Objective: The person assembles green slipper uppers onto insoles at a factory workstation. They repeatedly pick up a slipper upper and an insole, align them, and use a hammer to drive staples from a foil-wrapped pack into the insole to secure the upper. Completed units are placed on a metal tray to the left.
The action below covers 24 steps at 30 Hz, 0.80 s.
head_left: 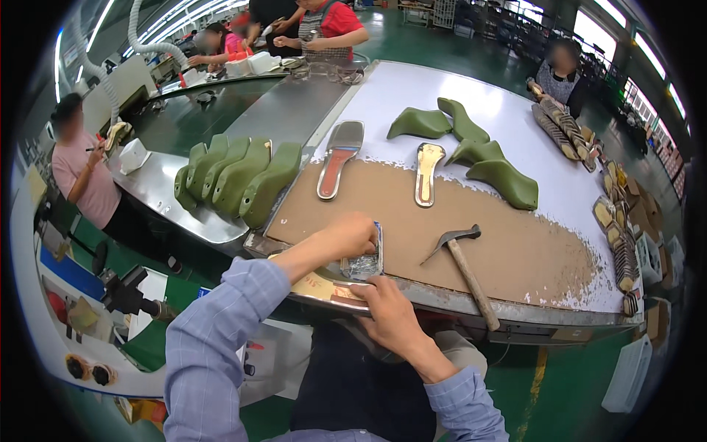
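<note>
A gold-and-brown, sole-shaped board is at the near edge of the brown-and-white table, gripped at one end by the right hand, with the left forearm crossing over it. Just beyond, the left hand bends down at a small tray of silvery metal bits; whether its curled fingers pinch anything cannot be told. A wooden-handled hammer lies rightward, its handle overhanging the edge, and farther off lie two metal-rimmed soles and green plastic shoe lasts, some rowed at left, four at right.

The nearest insole is yellow and brown, lasts green, sleeves checked blue.
</note>
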Each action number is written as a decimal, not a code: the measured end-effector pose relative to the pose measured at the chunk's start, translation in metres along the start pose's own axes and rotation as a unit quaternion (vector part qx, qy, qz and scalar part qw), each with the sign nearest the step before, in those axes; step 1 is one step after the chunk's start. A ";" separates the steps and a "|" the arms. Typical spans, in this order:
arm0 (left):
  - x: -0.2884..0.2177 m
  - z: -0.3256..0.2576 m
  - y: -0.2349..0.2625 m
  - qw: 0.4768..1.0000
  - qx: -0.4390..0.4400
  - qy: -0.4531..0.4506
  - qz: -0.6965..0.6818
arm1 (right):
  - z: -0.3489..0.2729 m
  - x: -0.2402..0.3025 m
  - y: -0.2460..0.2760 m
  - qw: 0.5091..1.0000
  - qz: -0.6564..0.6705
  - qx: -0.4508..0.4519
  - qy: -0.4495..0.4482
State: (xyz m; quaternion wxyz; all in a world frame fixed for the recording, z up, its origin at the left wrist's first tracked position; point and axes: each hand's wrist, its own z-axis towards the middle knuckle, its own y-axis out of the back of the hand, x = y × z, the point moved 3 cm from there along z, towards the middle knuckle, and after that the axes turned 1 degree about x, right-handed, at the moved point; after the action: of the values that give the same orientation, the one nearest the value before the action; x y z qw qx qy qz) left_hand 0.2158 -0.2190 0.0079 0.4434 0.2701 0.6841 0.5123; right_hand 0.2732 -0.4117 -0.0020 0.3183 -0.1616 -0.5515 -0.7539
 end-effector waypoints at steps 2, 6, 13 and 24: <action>-0.001 -0.005 0.003 0.997 -0.024 0.001 -0.069 | -0.002 0.000 0.001 1.000 0.001 -0.010 -0.003; 0.003 -0.020 0.009 0.993 -0.079 -0.009 -0.091 | -0.001 0.003 -0.003 1.000 0.007 -0.029 0.010; -0.026 -0.048 0.032 0.969 -0.124 0.002 -0.215 | -0.004 -0.001 -0.005 0.999 0.000 -0.031 0.009; -0.053 -0.129 -0.004 0.880 -0.245 0.056 -0.402 | -0.015 -0.004 0.065 0.990 -0.031 -0.009 -0.136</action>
State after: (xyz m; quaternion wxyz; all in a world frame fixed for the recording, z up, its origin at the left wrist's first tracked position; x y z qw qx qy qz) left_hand 0.1264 -0.3240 0.0322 0.6242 -0.1745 0.6103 0.4554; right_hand 0.3207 -0.4367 0.0374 0.2152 -0.2480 -0.5873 -0.7398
